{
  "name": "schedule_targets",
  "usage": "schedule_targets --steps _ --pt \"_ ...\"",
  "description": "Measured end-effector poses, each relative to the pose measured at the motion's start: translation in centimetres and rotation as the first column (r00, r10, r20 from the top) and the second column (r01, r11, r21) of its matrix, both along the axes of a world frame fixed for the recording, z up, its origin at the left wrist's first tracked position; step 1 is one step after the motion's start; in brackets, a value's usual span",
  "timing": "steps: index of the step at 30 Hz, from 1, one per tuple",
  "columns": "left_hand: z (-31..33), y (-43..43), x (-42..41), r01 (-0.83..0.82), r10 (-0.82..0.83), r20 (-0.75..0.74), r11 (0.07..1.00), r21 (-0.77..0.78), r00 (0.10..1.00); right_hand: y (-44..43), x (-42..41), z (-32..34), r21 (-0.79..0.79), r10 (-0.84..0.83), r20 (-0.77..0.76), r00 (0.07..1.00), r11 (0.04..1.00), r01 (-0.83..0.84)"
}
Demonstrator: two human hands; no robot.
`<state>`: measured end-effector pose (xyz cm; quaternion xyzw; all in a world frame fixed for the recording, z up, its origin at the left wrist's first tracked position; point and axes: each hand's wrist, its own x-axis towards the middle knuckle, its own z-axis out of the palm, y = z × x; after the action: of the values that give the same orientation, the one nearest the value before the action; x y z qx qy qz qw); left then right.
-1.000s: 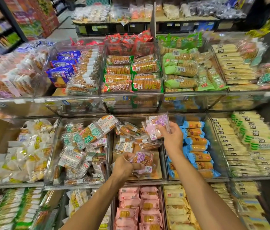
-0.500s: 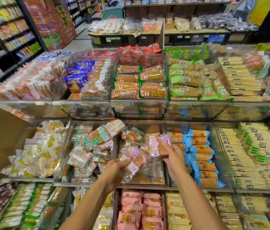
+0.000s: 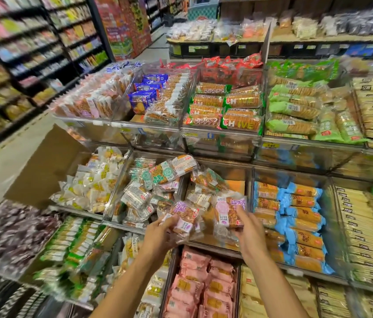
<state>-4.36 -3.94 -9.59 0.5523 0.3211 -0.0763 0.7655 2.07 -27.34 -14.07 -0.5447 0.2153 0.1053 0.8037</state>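
My left hand (image 3: 160, 235) grips a clear snack packet with a purple label (image 3: 184, 214) in front of the middle clear bin (image 3: 217, 245). My right hand (image 3: 250, 230) pinches a second clear packet with a pink and purple label (image 3: 227, 211) beside it, over the same bin. Both packets are lifted above the bin's front wall and nearly touch. More such packets (image 3: 203, 180) lie loose at the back of that bin.
Clear bins in tiers hold biscuit packs: blue-wrapped rolls (image 3: 300, 216) to the right, mixed clear packets (image 3: 148, 187) to the left, pink packs (image 3: 199, 281) below. A cardboard box flap (image 3: 45, 171) stands at the left. An aisle with shelves (image 3: 32, 53) runs along the left side.
Both hands have drawn back toward me with their packets and come closer together. The view has swung to the left and is blurred.
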Motion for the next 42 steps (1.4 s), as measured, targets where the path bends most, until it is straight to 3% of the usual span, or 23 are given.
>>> schedule_targets --steps 4,7,12,16,23,27,35,42 --pt "1.0 -0.5 0.7 -0.072 0.070 0.035 0.996 0.056 0.997 0.3 -0.6 1.3 -0.037 -0.009 -0.014 1.000 0.999 0.009" --pt "1.3 -0.8 1.1 -0.011 -0.006 0.087 0.981 0.195 0.996 0.0 -1.1 2.3 -0.051 -0.029 -0.017 0.999 0.998 0.028" --pt "0.6 -1.2 1.6 0.050 -0.076 0.098 0.969 0.241 0.992 -0.6 -1.9 3.3 -0.078 -0.069 0.012 0.998 0.994 0.070" --pt "-1.5 -1.5 2.4 0.082 -0.104 0.099 0.975 0.207 0.990 -0.9 -2.2 4.2 -0.080 -0.087 0.014 0.996 0.993 0.088" --pt "0.9 -3.1 1.7 0.068 -0.083 0.083 0.983 0.169 0.993 -0.7 -2.8 4.9 -0.077 -0.047 0.041 0.998 0.996 0.050" --pt "1.3 -2.8 1.1 0.083 -0.086 0.062 0.995 0.048 0.994 -0.6 -2.7 4.1 -0.062 -0.038 0.020 0.999 0.997 0.039" --pt "1.0 0.5 -1.3 0.025 -0.024 0.035 0.999 -0.025 0.999 3.3 -2.8 4.2 0.014 0.112 0.064 0.992 0.994 -0.113" --pt "1.6 7.5 -5.8 -0.016 0.013 0.051 0.999 0.041 0.999 10.2 -4.5 5.2 0.049 0.286 0.130 0.949 0.954 -0.295"
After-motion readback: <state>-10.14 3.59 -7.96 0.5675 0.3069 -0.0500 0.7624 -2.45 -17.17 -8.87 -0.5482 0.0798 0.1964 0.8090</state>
